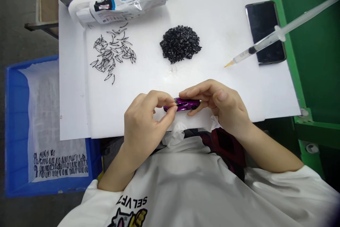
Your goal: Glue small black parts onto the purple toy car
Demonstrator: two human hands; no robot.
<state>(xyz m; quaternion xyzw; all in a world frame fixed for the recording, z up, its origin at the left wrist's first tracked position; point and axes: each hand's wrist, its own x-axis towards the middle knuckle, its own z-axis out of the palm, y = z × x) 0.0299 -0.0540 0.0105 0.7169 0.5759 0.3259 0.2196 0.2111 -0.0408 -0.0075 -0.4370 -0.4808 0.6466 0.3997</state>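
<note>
White tabletop, purple toy car — pinched between left hand, right hand

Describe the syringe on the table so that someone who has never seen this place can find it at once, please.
Look at the white table and go to its right side, where a black phone lies flat. The syringe lies slanted across that phone. It is the only long clear tube there, with an orange tip pointing toward the heap of black bits.
</note>
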